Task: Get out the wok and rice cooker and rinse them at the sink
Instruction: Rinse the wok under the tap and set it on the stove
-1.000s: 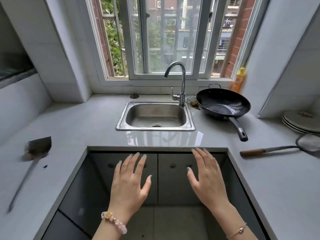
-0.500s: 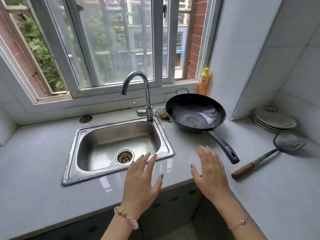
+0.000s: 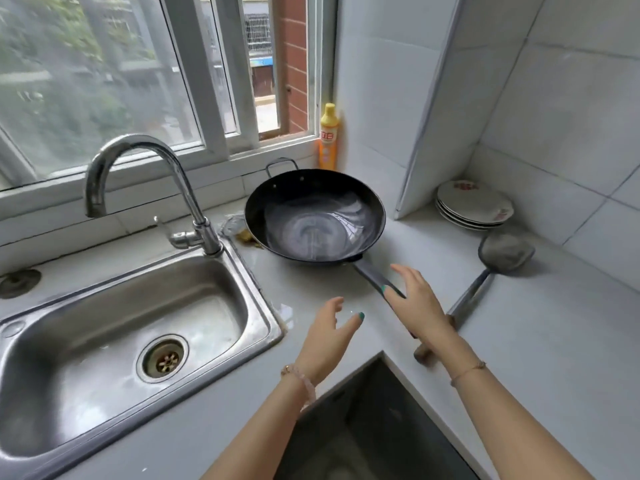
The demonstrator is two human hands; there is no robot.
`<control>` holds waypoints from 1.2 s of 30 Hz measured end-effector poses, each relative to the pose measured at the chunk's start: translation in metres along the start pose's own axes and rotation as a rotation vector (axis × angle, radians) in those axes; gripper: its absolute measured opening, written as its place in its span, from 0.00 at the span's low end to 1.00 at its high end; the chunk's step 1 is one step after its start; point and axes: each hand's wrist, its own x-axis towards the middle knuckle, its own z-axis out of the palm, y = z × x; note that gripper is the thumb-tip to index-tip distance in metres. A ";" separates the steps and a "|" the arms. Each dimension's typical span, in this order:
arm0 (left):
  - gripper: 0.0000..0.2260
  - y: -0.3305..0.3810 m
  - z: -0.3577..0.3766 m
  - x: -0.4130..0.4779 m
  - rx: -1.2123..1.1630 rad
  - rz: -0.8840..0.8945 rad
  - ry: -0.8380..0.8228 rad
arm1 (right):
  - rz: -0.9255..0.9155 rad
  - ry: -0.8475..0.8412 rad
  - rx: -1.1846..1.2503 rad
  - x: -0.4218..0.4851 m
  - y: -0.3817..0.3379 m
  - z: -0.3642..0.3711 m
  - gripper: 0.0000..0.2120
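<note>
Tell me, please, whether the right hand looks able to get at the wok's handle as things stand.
Probably yes: the right hand hovers open right over the wok's handle, with nothing between them; the spatula lies off to the side.

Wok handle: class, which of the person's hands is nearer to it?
Right. The right hand is over the wok handle, fingers spread; the left hand hovers apart from it, on the sink side.

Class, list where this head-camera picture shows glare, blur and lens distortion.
Head view: daylight glare streaks the wok bowl and the sink basin; the window at upper left is smeared by blur; the wide lens bows its frame and the wall tiles.
</note>
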 end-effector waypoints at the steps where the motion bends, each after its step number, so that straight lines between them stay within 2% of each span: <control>1: 0.24 0.003 0.005 0.010 -0.089 -0.061 -0.027 | 0.059 -0.035 0.098 0.015 0.002 0.000 0.22; 5: 0.22 0.014 0.021 0.046 -0.326 -0.255 -0.045 | 0.254 -0.162 0.426 0.071 0.013 0.007 0.18; 9: 0.11 0.020 0.038 0.070 -0.628 -0.438 -0.106 | 0.426 -0.433 0.729 0.104 0.015 0.015 0.09; 13: 0.10 0.019 0.052 0.085 -0.835 -0.486 -0.125 | 0.588 -0.547 0.946 0.126 0.013 0.030 0.11; 16: 0.10 0.021 0.060 0.093 -0.853 -0.495 -0.078 | 0.659 -0.659 0.987 0.134 0.010 0.044 0.10; 19: 0.14 0.020 0.065 0.097 -0.835 -0.522 -0.049 | 0.667 -0.704 1.034 0.139 0.009 0.052 0.09; 21: 0.15 0.017 0.066 0.097 -0.937 -0.548 -0.020 | 0.673 -0.729 1.063 0.139 0.008 0.056 0.08; 23: 0.11 0.017 0.062 0.094 -1.058 -0.580 -0.004 | 0.688 -0.764 1.093 0.136 0.005 0.062 0.09; 27: 0.06 0.010 0.056 0.089 -1.001 -0.572 0.071 | 0.777 -0.772 1.224 0.126 -0.005 0.077 0.11; 30: 0.08 0.010 0.051 0.086 -0.940 -0.564 0.137 | 0.807 -0.757 1.291 0.123 -0.011 0.083 0.11; 36: 0.12 0.013 0.049 0.080 -0.683 -0.482 0.288 | 0.677 -0.605 1.204 0.115 -0.024 0.092 0.07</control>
